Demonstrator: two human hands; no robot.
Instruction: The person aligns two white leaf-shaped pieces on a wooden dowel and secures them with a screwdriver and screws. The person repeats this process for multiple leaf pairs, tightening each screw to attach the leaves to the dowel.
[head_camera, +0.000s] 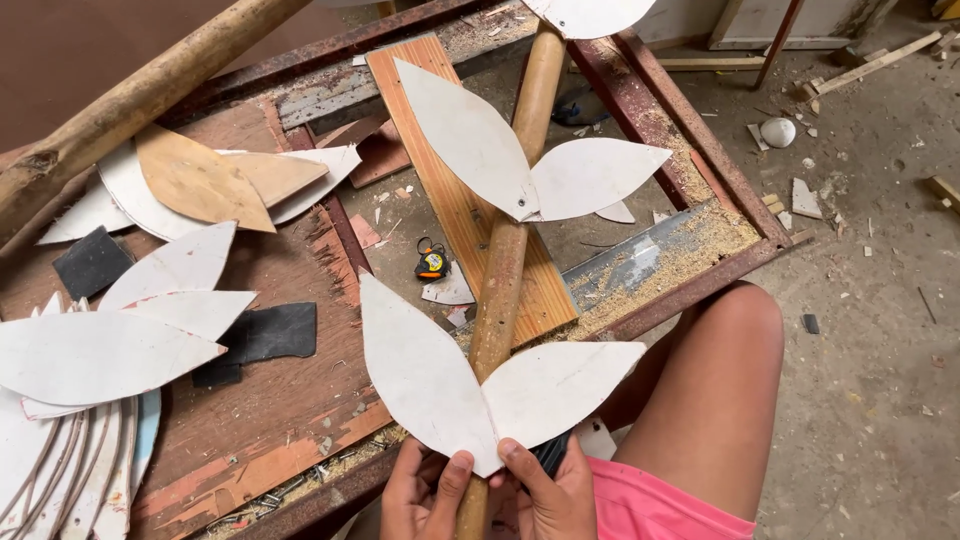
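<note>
We have both hands at the near end of the wooden pole, which runs away from us across the rusty metal frame. Our left hand pinches the lower edge of the left white leaf with the thumb on top; our right hand does the same to the right white leaf. Both hands are closed on the leaves, pressing their pointed bases together over the pole.

To do this well, we judge the two tips should meet squarely on the pole's centre line and spread evenly, like the upper pair of leaves farther along the pole.

Left of the pole, the worktop carries a pile of spare white leaves, brown leaf cut-outs and black scraps. A small tape measure lies just left of the pole, an orange plank runs under it, and our bare knee sits to its right. Nothing blocks the hands.
</note>
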